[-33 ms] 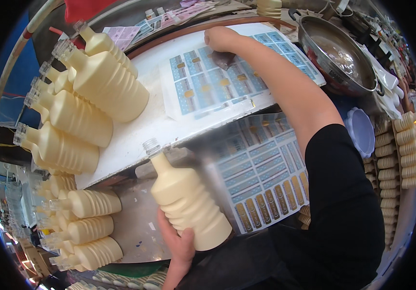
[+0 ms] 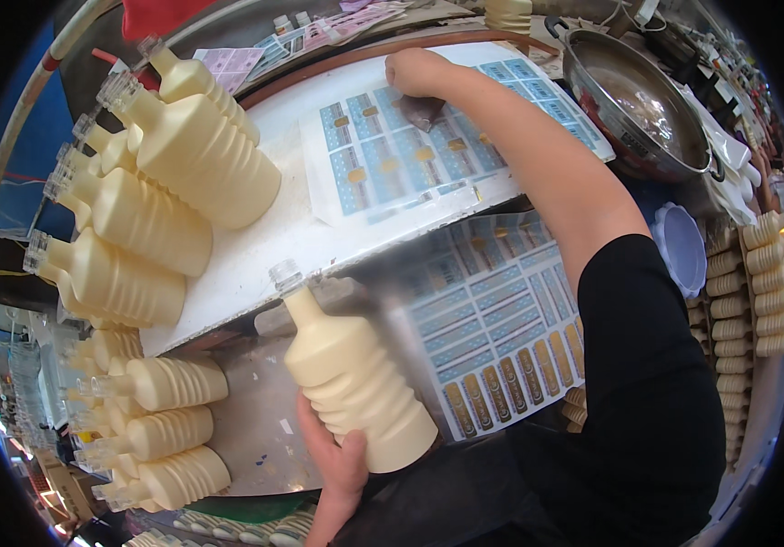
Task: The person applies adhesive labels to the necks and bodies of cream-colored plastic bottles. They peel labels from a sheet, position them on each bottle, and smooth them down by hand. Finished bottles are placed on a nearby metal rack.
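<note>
My left hand (image 2: pixel 339 463) is wrapped round the lower body of a cream-coloured ribbed bottle (image 2: pixel 355 369) with a clear threaded neck. The bottle is tilted, its neck toward the white board's front edge. On the board, my right hand (image 2: pixel 416 73) is closed over the far part of a blue-and-gold label sheet (image 2: pixel 355 187). From under it juts a dark brown flat piece (image 2: pixel 422 113), whose kind I cannot make out. My right forearm crosses the sheet's right part and hides some of it. A second label sheet (image 2: pixel 487 333) hangs below the board's edge.
Several like bottles (image 2: pixel 196 150) stand at the left end of the white board (image 2: pixel 219 305), and more bottles (image 2: pixel 178 383) sit lower at left. A wide metal pan of liquid (image 2: pixel 583 55) is at far right, with a pale plastic basin (image 2: pixel 679 246) below it.
</note>
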Tool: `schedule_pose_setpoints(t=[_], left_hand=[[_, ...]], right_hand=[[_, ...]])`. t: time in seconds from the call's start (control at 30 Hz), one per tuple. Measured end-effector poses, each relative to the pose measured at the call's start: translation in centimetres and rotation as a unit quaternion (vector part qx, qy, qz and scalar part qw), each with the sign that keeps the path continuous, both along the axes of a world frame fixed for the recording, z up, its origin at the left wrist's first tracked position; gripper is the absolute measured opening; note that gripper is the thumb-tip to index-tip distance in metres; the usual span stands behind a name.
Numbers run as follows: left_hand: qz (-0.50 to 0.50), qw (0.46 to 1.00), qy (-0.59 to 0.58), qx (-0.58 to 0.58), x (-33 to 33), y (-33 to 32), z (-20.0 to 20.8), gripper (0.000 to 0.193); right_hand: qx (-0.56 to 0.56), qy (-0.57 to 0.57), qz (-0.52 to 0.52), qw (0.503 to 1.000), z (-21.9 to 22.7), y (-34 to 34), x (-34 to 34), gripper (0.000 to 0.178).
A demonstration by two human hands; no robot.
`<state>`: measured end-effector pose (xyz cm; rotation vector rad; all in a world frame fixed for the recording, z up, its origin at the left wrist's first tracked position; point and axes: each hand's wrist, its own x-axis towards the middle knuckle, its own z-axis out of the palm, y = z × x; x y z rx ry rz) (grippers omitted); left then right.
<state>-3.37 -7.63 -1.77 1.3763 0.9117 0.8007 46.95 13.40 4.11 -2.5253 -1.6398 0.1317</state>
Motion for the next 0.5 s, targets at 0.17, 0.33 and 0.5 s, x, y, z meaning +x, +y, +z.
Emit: schedule_pose_setpoints(t=[0.17, 0.33, 0.5], left_hand=[[0.001, 1.0, -0.025, -0.018, 0.4, -0.1, 0.5, 0.109], [-0.008, 0.999, -0.03, -0.019, 0.3, 0.2, 0.3, 0.107], [-0.006, 0.999, -0.041, -0.029, 0.3, 0.2, 0.3, 0.108]], right_hand=[[-0.013, -0.025, 0.02, 0.999, 0.7, -0.8, -1.3, 0.016], [-0.03, -0.029, 0.023, 0.999, 1.5, -1.2, -1.9, 0.018], [-0.066, 0.003, 0.022, 0.998, 1.6, -1.2, -2.5, 0.019]])
